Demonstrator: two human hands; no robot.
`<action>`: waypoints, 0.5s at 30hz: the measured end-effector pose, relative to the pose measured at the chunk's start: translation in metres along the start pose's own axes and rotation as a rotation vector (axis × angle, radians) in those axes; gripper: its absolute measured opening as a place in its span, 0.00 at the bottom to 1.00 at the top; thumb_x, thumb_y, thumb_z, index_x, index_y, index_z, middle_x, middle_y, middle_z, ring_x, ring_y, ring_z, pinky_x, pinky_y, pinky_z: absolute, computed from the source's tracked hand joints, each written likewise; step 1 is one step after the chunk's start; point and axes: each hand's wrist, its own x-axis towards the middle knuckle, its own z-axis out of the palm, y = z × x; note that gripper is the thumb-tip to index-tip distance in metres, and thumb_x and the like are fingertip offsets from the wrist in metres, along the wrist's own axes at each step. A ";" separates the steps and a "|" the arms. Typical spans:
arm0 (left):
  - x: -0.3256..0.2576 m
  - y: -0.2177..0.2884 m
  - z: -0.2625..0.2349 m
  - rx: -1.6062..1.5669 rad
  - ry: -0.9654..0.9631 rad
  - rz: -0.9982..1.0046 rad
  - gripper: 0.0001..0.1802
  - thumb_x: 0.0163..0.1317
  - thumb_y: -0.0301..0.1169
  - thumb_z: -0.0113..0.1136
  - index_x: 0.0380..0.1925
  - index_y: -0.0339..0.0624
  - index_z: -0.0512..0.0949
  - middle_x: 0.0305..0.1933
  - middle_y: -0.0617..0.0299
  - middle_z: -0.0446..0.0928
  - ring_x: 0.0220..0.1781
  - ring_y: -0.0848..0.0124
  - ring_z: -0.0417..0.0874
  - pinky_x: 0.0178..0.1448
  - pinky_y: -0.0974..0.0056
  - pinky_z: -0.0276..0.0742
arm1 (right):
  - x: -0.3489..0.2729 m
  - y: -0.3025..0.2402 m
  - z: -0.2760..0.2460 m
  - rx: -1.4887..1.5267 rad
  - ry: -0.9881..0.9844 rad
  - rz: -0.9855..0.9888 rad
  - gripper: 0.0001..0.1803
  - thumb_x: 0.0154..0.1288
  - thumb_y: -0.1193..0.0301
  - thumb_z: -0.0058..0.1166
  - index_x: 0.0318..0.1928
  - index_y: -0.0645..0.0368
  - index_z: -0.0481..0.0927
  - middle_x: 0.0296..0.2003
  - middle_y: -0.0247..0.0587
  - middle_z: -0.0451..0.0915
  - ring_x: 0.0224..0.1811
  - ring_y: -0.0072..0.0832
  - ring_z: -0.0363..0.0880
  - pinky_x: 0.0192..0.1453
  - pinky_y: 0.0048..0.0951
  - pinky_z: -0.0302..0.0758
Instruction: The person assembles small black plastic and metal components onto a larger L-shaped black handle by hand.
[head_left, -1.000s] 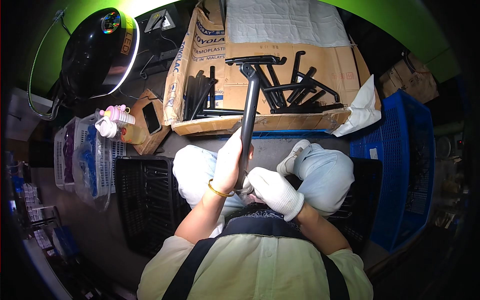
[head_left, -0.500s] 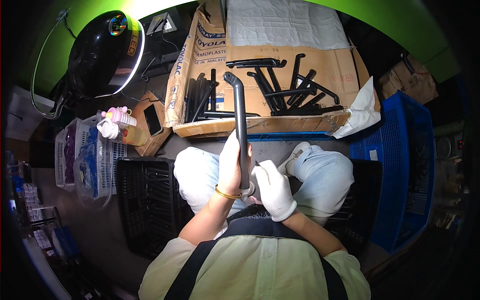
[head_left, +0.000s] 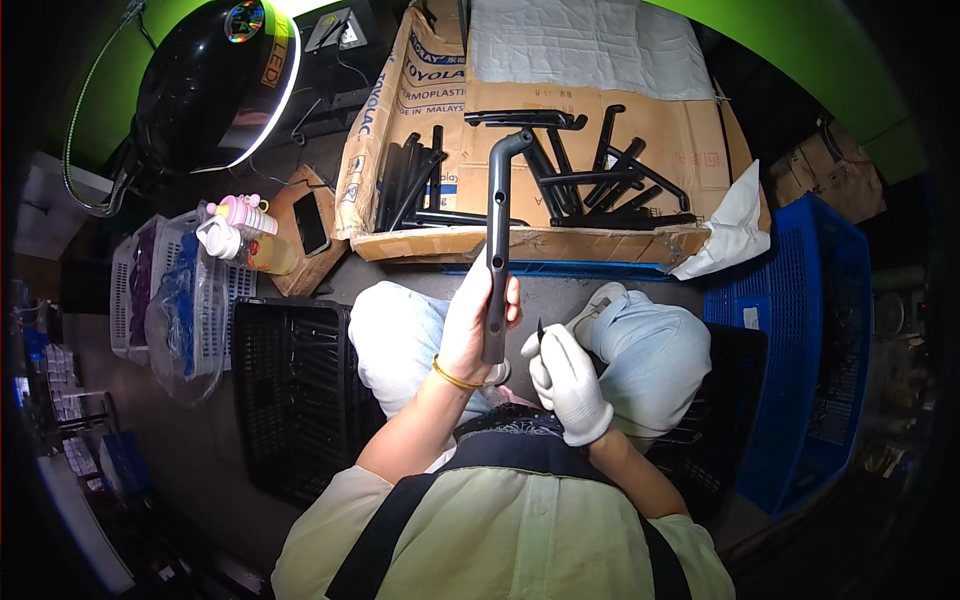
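Observation:
My bare left hand (head_left: 465, 335) is closed around the lower part of a black tubular handle (head_left: 498, 230). The handle stands nearly upright in view, its bent end at the top and a row of holes along the side facing me. In a white glove, my right hand (head_left: 575, 390) pinches a small, dark, pointed tool (head_left: 541, 330); most of it is hidden by the fingers. The tool's tip is apart from the handle, to its right. Beyond my hands, several similar black handles (head_left: 590, 180) lie crossed over one another in a cardboard tray (head_left: 600, 245).
A black lamp (head_left: 205, 85) glows at the upper left. Pink and white bottles (head_left: 245, 235) and a phone (head_left: 311, 223) are below it. Black crates (head_left: 290, 400) flank my legs, with a blue crate (head_left: 785, 350) at the right. A white cloth (head_left: 730, 225) hangs over the tray's corner.
The handle has turned about its length, so its row of holes now shows. My right hand has drawn slightly right and down, away from it, and the tool's tip points up.

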 end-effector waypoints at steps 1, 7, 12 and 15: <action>-0.001 0.001 0.002 0.003 0.013 0.003 0.21 0.73 0.47 0.46 0.58 0.48 0.66 0.32 0.66 0.70 0.28 0.78 0.69 0.33 0.73 0.67 | 0.000 0.001 0.000 -0.527 -0.050 -0.367 0.05 0.65 0.77 0.52 0.40 0.64 0.71 0.24 0.35 0.69 0.19 0.24 0.69 0.20 0.25 0.66; -0.005 -0.001 0.003 0.058 -0.001 -0.051 0.20 0.74 0.47 0.44 0.56 0.48 0.66 0.33 0.67 0.72 0.28 0.79 0.71 0.31 0.76 0.66 | 0.003 0.004 0.004 -1.187 -0.118 -0.532 0.07 0.71 0.68 0.45 0.38 0.58 0.73 0.26 0.54 0.78 0.30 0.55 0.78 0.31 0.50 0.72; -0.007 0.000 0.006 0.137 0.013 -0.052 0.21 0.74 0.47 0.44 0.57 0.48 0.66 0.33 0.67 0.72 0.27 0.80 0.71 0.30 0.76 0.65 | 0.006 0.005 0.002 -1.257 -0.142 -0.516 0.08 0.71 0.67 0.44 0.38 0.58 0.72 0.26 0.53 0.78 0.29 0.54 0.78 0.30 0.51 0.72; -0.006 -0.001 0.005 0.186 0.012 -0.035 0.22 0.73 0.48 0.44 0.58 0.47 0.66 0.33 0.68 0.72 0.27 0.80 0.71 0.30 0.76 0.65 | 0.006 0.004 0.002 -1.283 -0.161 -0.556 0.08 0.71 0.66 0.44 0.38 0.57 0.72 0.26 0.53 0.78 0.28 0.54 0.78 0.30 0.51 0.73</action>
